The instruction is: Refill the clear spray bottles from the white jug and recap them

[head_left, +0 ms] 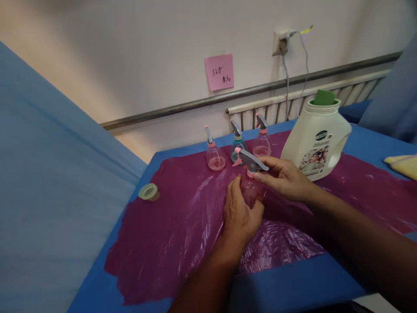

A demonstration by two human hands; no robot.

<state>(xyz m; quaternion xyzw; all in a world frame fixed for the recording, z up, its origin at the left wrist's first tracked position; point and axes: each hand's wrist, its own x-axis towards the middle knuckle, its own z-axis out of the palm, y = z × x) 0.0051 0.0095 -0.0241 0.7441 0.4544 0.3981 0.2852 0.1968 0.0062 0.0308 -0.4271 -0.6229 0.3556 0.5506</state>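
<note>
A clear spray bottle [252, 189] with a grey and pink trigger head stands upright between my hands, above the purple plastic sheet. My left hand [239, 208] wraps round its lower body. The fingers of my right hand [285, 178] pinch the pink collar under the spray head. Just behind are more spray bottles: one with a pink collar and pink liquid [215, 156], a teal one [237, 143], and another pink-collared one [262, 141]. To the right of my right hand stands a large cream jug [293, 139] with something green in its open neck.
A pale green cap [148, 191] lies at the left of the purple sheet [169, 226], which covers part of the blue table [289, 282]. A yellow cloth [402, 165] lies at the far right. Behind are a wall rail [182, 107], a radiator and a socket with cables [280, 43]. A blue curtain hangs left.
</note>
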